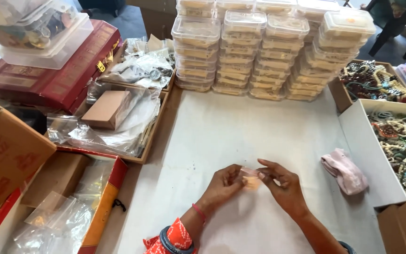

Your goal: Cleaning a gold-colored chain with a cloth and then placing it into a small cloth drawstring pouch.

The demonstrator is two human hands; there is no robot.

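Note:
Both my hands meet over the white table sheet point(240, 127), pinching one small clear plastic pouch point(250, 179) with something pale orange inside. My left hand point(222, 185) grips its left side, fingers curled. My right hand point(281, 186) holds the right edge with thumb and forefinger. Bangles and a red patterned sleeve show on my left wrist.
Stacks of lidded clear plastic boxes point(259, 51) line the far edge. A pink folded cloth point(345, 170) lies right of my hands. White trays of beaded jewellery point(400, 141) stand at right. Cardboard boxes with clear bags point(57, 216) and a dark red case point(52, 77) crowd the left.

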